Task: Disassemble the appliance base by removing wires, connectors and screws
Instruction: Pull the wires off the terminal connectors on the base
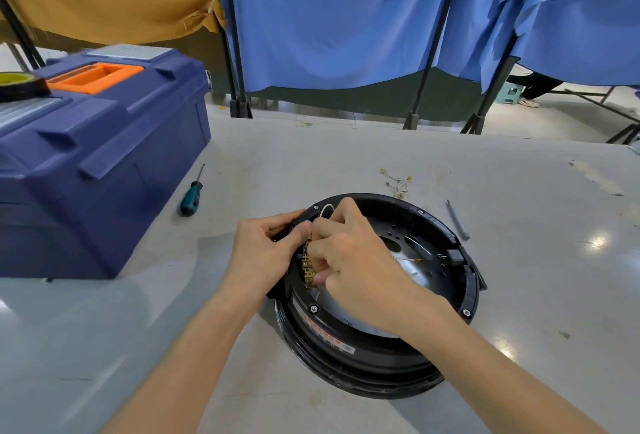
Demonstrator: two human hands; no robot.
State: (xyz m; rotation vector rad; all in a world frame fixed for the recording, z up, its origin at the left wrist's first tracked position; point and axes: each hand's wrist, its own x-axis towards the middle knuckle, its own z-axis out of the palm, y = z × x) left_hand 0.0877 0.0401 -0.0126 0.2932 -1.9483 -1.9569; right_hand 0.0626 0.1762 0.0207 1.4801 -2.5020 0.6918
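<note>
A round black appliance base lies open side up on the grey table, with a metal plate inside. Brass terminals line its left inner wall. My left hand grips the left rim of the base from outside. My right hand reaches inside, its fingers curled and pinching at the terminals, where a thin white wire loops up. What the fingertips hold is hidden. Several removed wires with brass connectors lie on the table beyond the base.
A green-handled screwdriver lies left of the base. A grey metal tool lies to its right. A large blue toolbox with an orange handle fills the left side, a tape roll on top. Blue curtains hang behind.
</note>
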